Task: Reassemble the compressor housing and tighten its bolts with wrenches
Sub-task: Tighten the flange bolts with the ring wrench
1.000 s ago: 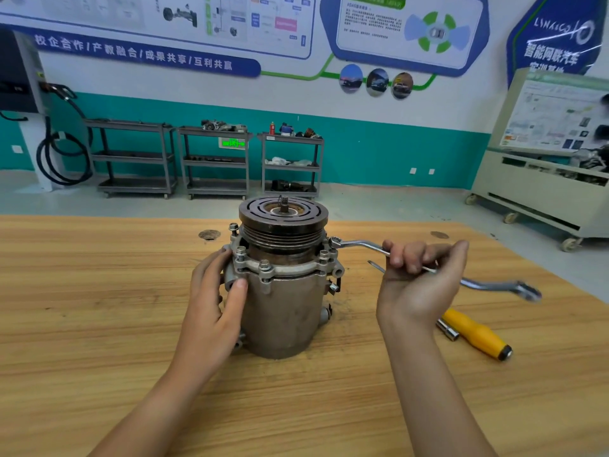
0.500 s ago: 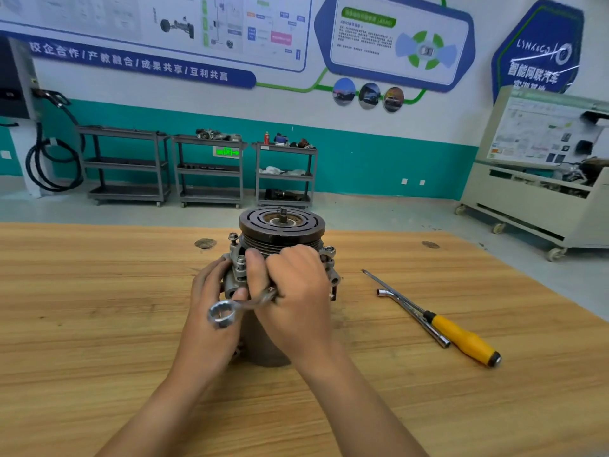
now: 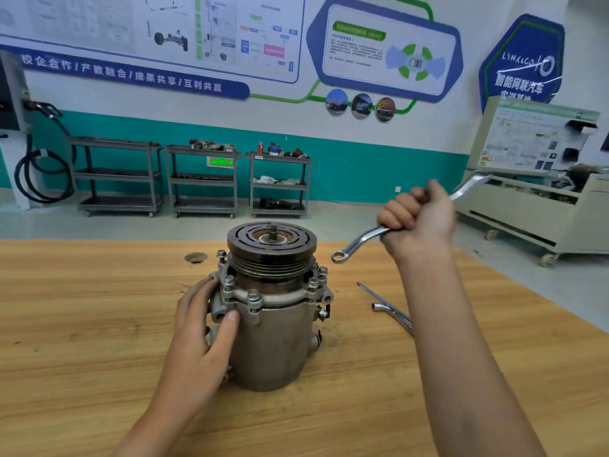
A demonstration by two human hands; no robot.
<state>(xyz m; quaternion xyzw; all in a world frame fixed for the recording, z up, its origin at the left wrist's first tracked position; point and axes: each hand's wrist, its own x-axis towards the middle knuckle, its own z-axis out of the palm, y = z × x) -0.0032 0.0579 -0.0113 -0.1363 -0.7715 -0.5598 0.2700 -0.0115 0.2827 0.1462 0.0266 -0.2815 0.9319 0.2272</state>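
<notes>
The grey compressor (image 3: 273, 338) stands upright on the wooden table (image 3: 82, 324), its dark grooved pulley (image 3: 272, 245) on top. Several bolts (image 3: 253, 295) stick up around the housing flange. My left hand (image 3: 201, 328) rests against the compressor's left side, fingers on the flange and thumb on the body. My right hand (image 3: 418, 219) is raised to the right of the pulley and grips the middle of a double-ended ring wrench (image 3: 359, 242). The wrench's lower ring hangs in the air just right of the pulley, touching nothing.
Two metal tools (image 3: 389, 308) lie on the table right of the compressor, partly hidden by my right forearm. A round hole (image 3: 195, 257) is in the tabletop behind the compressor. Grey shelf carts (image 3: 201, 179) and a training bench (image 3: 540, 212) stand beyond the table.
My right hand has lifted the wrench off the compressor's front left and swung it up to the right. My left hand stays on the housing. The view has shifted closer.
</notes>
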